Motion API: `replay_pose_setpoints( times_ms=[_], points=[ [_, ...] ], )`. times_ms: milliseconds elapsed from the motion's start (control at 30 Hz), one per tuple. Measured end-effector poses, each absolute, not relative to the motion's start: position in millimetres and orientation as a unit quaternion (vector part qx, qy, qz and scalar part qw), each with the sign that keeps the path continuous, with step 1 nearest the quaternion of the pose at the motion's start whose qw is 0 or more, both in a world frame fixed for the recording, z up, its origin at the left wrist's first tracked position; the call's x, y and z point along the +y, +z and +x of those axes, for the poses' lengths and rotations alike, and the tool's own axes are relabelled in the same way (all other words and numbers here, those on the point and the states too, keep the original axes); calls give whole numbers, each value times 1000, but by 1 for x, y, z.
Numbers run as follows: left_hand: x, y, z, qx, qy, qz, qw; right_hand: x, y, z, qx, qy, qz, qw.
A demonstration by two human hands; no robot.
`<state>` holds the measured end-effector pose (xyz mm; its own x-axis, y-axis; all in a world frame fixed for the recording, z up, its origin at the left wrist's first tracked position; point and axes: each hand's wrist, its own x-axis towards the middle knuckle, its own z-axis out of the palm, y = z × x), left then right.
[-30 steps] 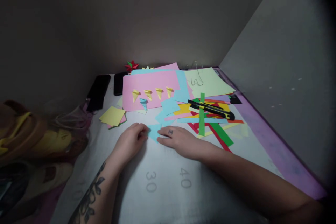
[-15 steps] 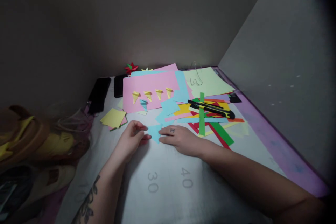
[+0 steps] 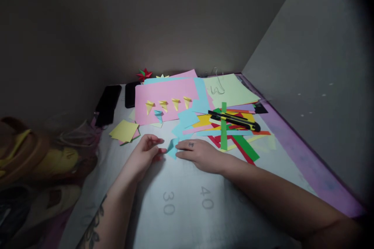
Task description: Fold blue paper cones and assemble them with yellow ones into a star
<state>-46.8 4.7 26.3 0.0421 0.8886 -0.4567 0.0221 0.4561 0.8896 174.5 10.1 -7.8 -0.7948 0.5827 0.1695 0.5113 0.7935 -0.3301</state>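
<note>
A small piece of light blue paper point(image 3: 172, 149) lies on the white surface between my hands, creased into a triangular shape with a darker raised flap. My left hand point(image 3: 148, 149) has its thumb and fingers curled at the paper's left point, pinching it there. On the other side, my right hand point(image 3: 201, 153) holds the paper's right edge down, with its fingers close together. The fingers hide part of that edge. Behind the hands, a small folded blue paper piece point(image 3: 158, 115) and several folded yellow paper pieces point(image 3: 163, 105) rest on a pink sheet point(image 3: 168, 89).
A yellow-and-black utility knife point(image 3: 236, 120) lies on coloured paper strips point(image 3: 247, 148) to the right. Square papers point(image 3: 124, 130) are stacked at left, near dark phones point(image 3: 109, 99). A red-green paper star point(image 3: 144, 74) and pale green sheets point(image 3: 229, 87) are by the wall.
The left part of the blue paper has folded over, so a darker flap with a crease now shows. My left fingertips stay close to its left point. The view has shifted slightly.
</note>
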Motion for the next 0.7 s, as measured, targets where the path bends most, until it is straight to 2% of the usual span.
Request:
replay_pose_setpoints(
  times_ms=[267, 367, 600, 700],
  points=[
    [4, 22, -49, 597, 227, 558, 530, 11, -9, 175, -940, 136, -287, 121],
    [4, 22, -53, 552, 186, 646, 494, 12, -9, 175, -942, 136, -281, 120],
    [5, 19, -54, 498, 114, 808, 293, 18, -9, 178, -950, 147, -252, 109],
    [7, 16, -56, 477, 120, 840, 231, 18, -8, 179, -956, 140, -238, 96]
  ],
)
